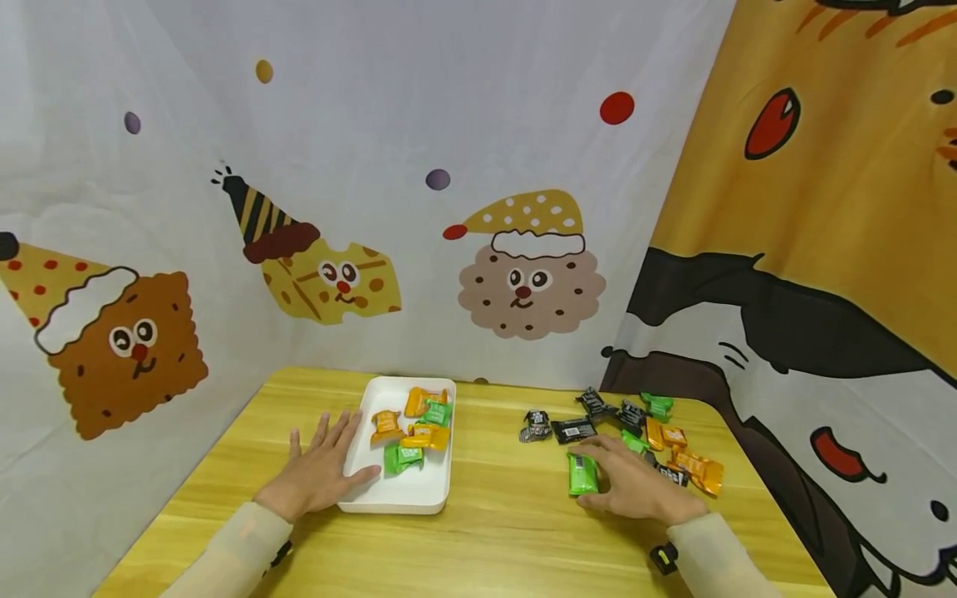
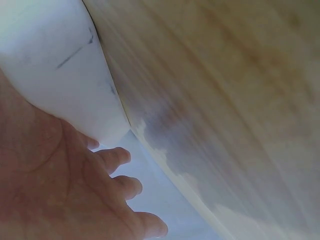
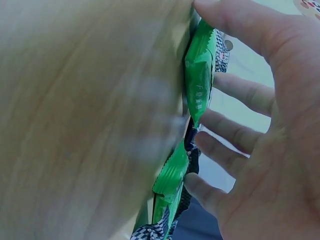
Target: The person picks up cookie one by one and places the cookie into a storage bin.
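Note:
A white tray holds several orange and green wrapped candies. Beside it, my left hand lies with fingers spread, the thumb reaching over the tray's left rim; in the left wrist view the palm is close to the tray's white side. At the right, my right hand pinches a green candy packet low at the table, thumb at its near end and fingertips at its far end. The right wrist view has this green packet between thumb and fingers.
Around the right hand lie several loose candies: black packets, a green one and orange ones. Everything rests on a wood-patterned table. A white cloth with cartoon prints hangs behind it, and a patterned cloth hangs to the right.

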`<state>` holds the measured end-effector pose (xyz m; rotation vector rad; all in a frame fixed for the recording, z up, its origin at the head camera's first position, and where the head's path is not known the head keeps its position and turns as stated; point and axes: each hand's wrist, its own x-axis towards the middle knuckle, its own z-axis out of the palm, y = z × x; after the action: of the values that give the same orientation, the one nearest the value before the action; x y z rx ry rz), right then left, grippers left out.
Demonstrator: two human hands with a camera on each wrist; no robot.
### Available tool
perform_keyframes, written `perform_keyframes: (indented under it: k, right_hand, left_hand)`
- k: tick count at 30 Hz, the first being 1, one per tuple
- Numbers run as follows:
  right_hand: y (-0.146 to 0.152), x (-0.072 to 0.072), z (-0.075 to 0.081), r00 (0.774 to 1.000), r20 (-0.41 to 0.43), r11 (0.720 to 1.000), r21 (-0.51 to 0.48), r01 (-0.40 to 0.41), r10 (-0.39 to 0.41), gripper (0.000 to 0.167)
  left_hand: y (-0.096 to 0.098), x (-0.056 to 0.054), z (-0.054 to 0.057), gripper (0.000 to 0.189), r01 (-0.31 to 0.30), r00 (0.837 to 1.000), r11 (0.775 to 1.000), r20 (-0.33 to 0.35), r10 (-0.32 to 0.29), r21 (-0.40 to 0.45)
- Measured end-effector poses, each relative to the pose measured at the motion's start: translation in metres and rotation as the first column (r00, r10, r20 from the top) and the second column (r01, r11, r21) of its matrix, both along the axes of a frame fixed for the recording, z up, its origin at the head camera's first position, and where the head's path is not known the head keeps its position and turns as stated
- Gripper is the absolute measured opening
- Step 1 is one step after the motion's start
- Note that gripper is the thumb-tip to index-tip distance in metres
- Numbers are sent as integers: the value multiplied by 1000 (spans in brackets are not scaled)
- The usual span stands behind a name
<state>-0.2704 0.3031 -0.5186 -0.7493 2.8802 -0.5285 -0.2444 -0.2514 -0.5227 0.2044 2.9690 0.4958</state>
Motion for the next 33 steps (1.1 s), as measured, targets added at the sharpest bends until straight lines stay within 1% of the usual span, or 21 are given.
perform_keyframes:
  k: [4,10,15,18,24,29,33]
  right_hand:
    - [0,1,-2,999,-9,999,-15,-33,33,82]
    - [1,1,-5,999,-3,998,-32,-48,48,80]
    - [2,2,-6,999,-7,998,-36,-50,50,76]
    - [2,4,-5,999,-7,999,-32,-43,43,76]
    - [1,7,-3,999,13,999,-29,-29,29,72]
    - [2,6,-4,1000,-7,999,-12,-31,31,70]
    - [4,6,-6,999,-25,999,-9,-37,36,69]
  left_hand:
    - [0,0,0,115,1,1000,1000,4,-1,-2]
    - [0,1,-1,117,-4,1000,1000,3,4,-7]
    - [1,1,-2,118,-12,1000,1000,2,12,-4]
    - [1,1,-2,119,-7,1000,1000,-6,7,8]
    - [0,1,-2,118,1,1000,1000,-10,-1,-3]
    - [1,1,1,116,5,1000,1000,-22,-6,-12]
    - [1,2,1,116,10,1000,1000,-30,-10,-18]
